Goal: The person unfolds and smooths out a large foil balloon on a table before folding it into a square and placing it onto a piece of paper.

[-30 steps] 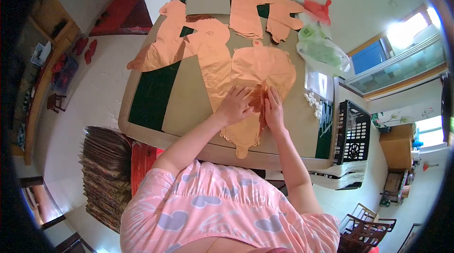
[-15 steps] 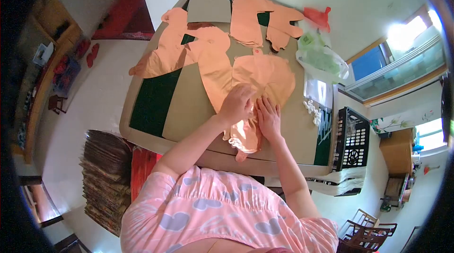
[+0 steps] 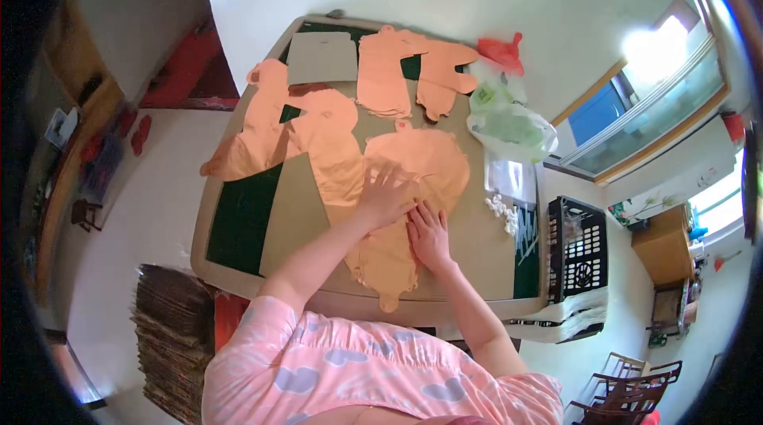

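Observation:
A flat, uninflated rose-gold foil balloon (image 3: 433, 159) lies on the brown board, its narrow tab end pointing at my body. My left hand (image 3: 388, 196) rests on the middle of it, palm down with fingers spread. Just to the right, my right hand (image 3: 430, 236) lies flat along the balloon's edge, fingers stretched out. Both hands press on the foil without gripping it. More flat foil balloons (image 3: 324, 119) lie to the left. A layered pile of foil balloons (image 3: 385, 79) sits farther back.
A grey sheet (image 3: 322, 58), a red plastic bag (image 3: 502, 53) and a green-white plastic bag (image 3: 513, 127) lie toward the back. Small white pieces (image 3: 501, 213) and thin straws (image 3: 525, 230) sit at the right, beside a black crate (image 3: 579, 246). Stacked cardboard (image 3: 171, 334) stands left.
My left hand has gone from bent fingers to spread flat on the foil. The balloon's near end, crumpled before, now lies flatter. The camera view has shifted.

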